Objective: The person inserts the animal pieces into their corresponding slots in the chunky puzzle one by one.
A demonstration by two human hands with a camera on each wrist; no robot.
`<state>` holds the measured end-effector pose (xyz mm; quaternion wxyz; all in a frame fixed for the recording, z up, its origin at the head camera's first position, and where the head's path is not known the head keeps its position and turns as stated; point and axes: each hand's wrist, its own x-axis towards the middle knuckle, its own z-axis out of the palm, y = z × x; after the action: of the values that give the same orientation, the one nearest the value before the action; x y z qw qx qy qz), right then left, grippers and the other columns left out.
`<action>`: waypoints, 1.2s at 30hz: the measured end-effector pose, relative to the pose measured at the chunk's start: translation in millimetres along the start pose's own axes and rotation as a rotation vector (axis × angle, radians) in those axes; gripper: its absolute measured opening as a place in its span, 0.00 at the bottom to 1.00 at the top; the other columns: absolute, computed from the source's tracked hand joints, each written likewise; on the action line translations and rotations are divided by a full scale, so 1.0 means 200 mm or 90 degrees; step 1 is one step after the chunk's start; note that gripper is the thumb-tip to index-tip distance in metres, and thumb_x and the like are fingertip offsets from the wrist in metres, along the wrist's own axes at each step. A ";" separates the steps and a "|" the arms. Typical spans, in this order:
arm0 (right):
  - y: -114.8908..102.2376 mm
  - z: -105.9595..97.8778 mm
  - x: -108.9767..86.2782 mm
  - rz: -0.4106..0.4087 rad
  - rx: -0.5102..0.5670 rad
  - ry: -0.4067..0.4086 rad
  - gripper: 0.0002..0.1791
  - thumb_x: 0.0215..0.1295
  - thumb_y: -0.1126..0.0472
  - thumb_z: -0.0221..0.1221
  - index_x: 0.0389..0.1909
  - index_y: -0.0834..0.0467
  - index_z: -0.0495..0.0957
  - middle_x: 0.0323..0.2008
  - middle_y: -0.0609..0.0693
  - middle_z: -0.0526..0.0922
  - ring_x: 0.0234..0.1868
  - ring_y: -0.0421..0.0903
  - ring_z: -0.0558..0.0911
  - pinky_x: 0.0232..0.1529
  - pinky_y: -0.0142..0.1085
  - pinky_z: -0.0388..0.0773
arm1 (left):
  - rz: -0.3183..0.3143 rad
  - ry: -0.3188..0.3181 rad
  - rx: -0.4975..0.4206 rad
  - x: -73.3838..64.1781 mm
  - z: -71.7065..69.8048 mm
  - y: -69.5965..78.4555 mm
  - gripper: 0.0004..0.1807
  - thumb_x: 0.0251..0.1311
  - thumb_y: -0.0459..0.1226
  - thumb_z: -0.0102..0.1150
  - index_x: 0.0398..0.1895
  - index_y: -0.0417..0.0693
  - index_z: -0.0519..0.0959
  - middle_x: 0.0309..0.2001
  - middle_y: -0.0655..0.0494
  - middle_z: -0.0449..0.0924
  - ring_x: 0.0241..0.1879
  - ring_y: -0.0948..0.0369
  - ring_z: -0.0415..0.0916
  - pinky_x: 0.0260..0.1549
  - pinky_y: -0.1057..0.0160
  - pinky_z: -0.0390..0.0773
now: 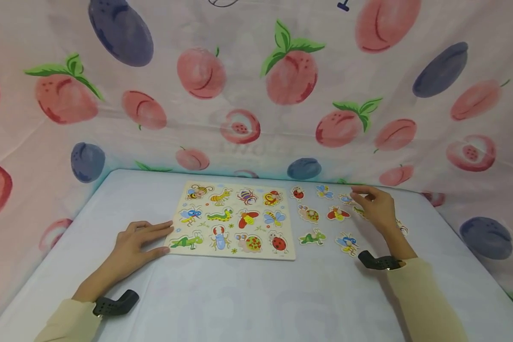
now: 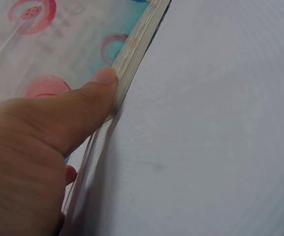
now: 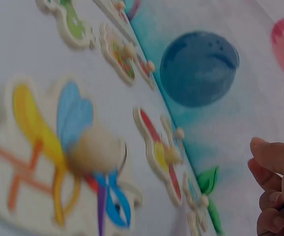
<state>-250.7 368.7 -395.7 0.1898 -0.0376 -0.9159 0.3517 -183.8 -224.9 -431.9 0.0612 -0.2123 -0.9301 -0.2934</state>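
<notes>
My left hand (image 1: pixel 138 242) rests at the left edge of a wooden insect puzzle board (image 1: pixel 235 254), its fingers nearly straight. In the left wrist view, the thumb (image 2: pixel 82 105) presses against the board's side edge (image 2: pixel 134 61). Over the loose puzzle pieces to the right hovers my right hand (image 1: pixel 376 209). Its thumb and forefinger are close together, with no piece visible between them, just by a blue insect piece (image 1: pixel 346 199). A green caterpillar piece (image 1: pixel 359 212) lies partly under the hand. In the right wrist view, the fingers (image 3: pixel 267 157) are loosely bent.
Nearby lie a ladybug piece (image 1: pixel 298 193), a snail piece (image 1: pixel 308 214), a red-winged beetle piece (image 1: pixel 338 213), a grasshopper piece (image 1: pixel 312 236) and a mosquito piece (image 1: pixel 348 244). A round knob (image 3: pixel 95 150) tops the nearest piece. Fruit-printed cloth (image 1: pixel 256 95) hangs behind the white table (image 1: pixel 239 299).
</notes>
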 end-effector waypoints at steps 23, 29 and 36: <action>0.22 -0.14 0.03 0.269 -0.027 -0.029 0.24 0.68 0.52 0.57 0.61 0.58 0.74 0.49 0.61 0.72 0.24 0.47 0.73 0.15 0.32 0.71 | -0.007 0.000 0.004 -0.01 0.00 0.00 0.29 0.53 0.46 0.69 0.60 0.51 0.77 0.64 0.55 0.70 0.57 0.47 0.58 0.43 0.46 0.52; 0.25 -0.14 0.04 0.275 -0.054 -0.026 0.24 0.68 0.53 0.57 0.62 0.59 0.73 0.55 0.62 0.74 0.34 0.51 0.73 0.16 0.30 0.68 | -0.013 0.000 0.004 -0.02 0.00 0.00 0.30 0.53 0.47 0.68 0.60 0.51 0.76 0.64 0.55 0.70 0.58 0.47 0.58 0.43 0.46 0.52; 0.30 -0.17 0.07 0.242 -0.096 -0.025 0.25 0.68 0.52 0.56 0.60 0.62 0.74 0.57 0.64 0.74 0.48 0.57 0.69 0.27 0.33 0.66 | 0.000 0.005 0.011 0.00 0.00 -0.01 0.30 0.53 0.47 0.69 0.60 0.51 0.77 0.64 0.56 0.71 0.57 0.48 0.59 0.42 0.47 0.52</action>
<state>-255.7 437.0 -407.1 0.0985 -0.2167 -0.9196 0.3125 -183.7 -226.0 -433.6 0.0666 -0.2109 -0.9323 -0.2861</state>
